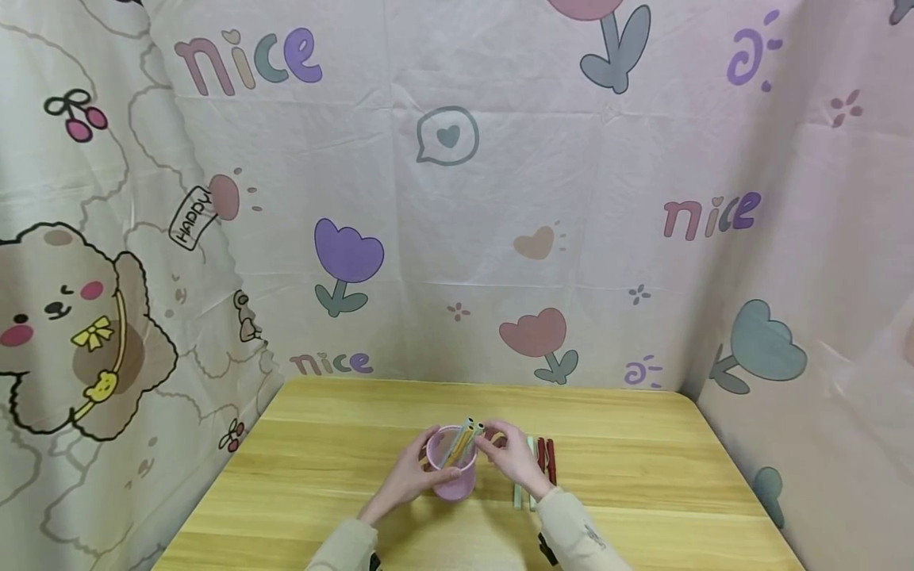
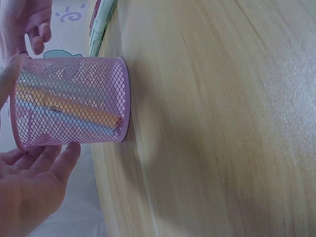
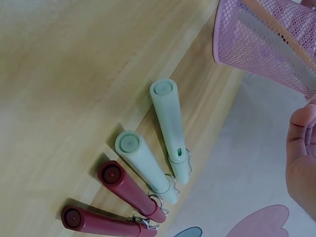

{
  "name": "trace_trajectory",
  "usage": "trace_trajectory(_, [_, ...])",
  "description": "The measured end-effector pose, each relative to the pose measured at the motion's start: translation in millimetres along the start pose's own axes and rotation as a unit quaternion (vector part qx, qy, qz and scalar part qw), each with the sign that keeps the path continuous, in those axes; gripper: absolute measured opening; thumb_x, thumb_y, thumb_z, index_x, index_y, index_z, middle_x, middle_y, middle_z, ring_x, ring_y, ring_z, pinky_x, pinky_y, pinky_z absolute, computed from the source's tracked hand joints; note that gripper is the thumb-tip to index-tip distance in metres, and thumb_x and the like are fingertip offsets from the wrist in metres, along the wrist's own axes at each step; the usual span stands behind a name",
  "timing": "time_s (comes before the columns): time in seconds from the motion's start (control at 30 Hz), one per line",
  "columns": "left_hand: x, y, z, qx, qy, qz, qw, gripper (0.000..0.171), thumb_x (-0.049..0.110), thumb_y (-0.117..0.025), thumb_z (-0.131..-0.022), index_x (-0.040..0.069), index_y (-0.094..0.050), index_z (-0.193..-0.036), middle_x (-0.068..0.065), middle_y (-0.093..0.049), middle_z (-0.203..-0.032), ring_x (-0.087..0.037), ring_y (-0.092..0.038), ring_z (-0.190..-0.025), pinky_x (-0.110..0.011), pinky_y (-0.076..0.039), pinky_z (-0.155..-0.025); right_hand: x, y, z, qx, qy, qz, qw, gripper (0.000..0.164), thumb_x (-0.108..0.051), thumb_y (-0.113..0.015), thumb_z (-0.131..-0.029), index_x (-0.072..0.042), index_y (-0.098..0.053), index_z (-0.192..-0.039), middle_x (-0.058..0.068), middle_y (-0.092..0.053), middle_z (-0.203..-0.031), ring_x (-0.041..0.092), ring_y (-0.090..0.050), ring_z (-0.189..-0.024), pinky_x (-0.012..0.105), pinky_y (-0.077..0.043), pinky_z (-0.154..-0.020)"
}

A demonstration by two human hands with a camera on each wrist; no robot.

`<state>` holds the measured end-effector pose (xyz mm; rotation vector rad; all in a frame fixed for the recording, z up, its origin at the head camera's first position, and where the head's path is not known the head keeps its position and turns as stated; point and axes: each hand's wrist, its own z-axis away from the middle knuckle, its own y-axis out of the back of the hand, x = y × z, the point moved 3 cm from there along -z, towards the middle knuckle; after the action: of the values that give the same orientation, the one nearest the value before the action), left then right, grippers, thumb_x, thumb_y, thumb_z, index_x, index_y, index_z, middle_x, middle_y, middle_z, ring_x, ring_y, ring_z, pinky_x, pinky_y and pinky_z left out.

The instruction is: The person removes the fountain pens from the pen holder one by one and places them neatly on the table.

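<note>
Through my right wrist camera, two pale green sticks (image 3: 169,121) and two dark red sticks (image 3: 132,188) lie on the counter (image 3: 74,113); my right hand (image 3: 302,158) is at the pink mesh cup's (image 3: 236,44) rim.

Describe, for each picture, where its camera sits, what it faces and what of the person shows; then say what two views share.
Head: worn on the head, facing forward and down at the table; the left hand, right hand and sleeves show.
Left wrist: worn there, facing the pink mesh cup; both hands show in part.
Right wrist: worn there, facing green sticks and red sticks; part of the right hand shows at the edge.
Both wrist views show the pink mesh cup.
</note>
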<state>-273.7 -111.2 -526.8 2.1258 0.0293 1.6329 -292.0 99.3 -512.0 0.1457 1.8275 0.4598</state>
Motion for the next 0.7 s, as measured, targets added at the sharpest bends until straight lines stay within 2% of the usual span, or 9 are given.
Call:
trace_trajectory(0.2, [0.0,-0.1,0.2,0.002,0.003,0.000,1.0000,0.097,0.023,-0.085,-0.082,-0.012,-0.027,-0.151,-0.038,-0.043,-0.147,-0.057,-0.048,-0.132,-0.058,-0.052,-0.107,-8,1,4,0.029,0.005,-0.012,0.999,0.021,-0.012,-0.069,-0.095,0.000,-0.067,-0.111,0.015,-0.065,-0.092,0.002,-0.054,-0.061,0.012,-0.047,-0.052])
trace_trajectory(0.33, [-0.3,-0.1,0.9,0.003,0.004,-0.008,1.0000,0.097,0.024,-0.085,-0.082,-0.012,-0.028,-0.152,-0.038,-0.043,-0.147,-0.057,-0.047,-0.133,-0.057,-0.051,-0.107,-28,5,12,0.046,0.005,-0.011,0.999,0.019,-0.008,-0.069,-0.094,0.003,-0.067,-0.108,0.017,-0.065,-0.092,0.003,-0.056,-0.062,0.012,-0.048,-0.054])
trace_trajectory(0.43, [-0.5,0.1,1.1,0.004,0.002,-0.017,0.9998,0.097,0.024,-0.085,-0.081,-0.011,-0.028,-0.152,-0.038,-0.043,-0.147,-0.057,-0.047,-0.133,-0.056,-0.052,-0.107,-29,8,14,0.061,0.019,-0.015,0.998,0.017,-0.012,-0.071,-0.093,0.000,-0.068,-0.105,0.015,-0.065,-0.091,0.004,-0.058,-0.064,0.014,-0.050,-0.054])
trace_trajectory(0.53, [-0.5,0.5,1.2,0.004,0.002,-0.020,0.9998,0.096,0.024,-0.084,-0.082,-0.011,-0.029,-0.152,-0.037,-0.043,-0.147,-0.056,-0.047,-0.133,-0.055,-0.053,-0.107,-14,7,11,0.081,0.040,-0.026,0.996,0.015,-0.016,-0.072,-0.093,-0.005,-0.069,-0.103,0.010,-0.065,-0.090,0.002,-0.058,-0.064,0.015,-0.052,-0.054])
trace_trajectory(0.7, [-0.3,0.5,1.1,0.002,0.005,-0.014,0.9999,0.096,0.023,-0.084,-0.082,-0.011,-0.028,-0.152,-0.037,-0.042,-0.149,-0.055,-0.047,-0.134,-0.054,-0.052,-0.107,-19,10,14,0.106,0.046,-0.054,0.992,0.009,-0.011,-0.072,-0.092,-0.007,-0.068,-0.098,0.009,-0.065,-0.088,0.002,-0.056,-0.063,0.014,-0.050,-0.054])
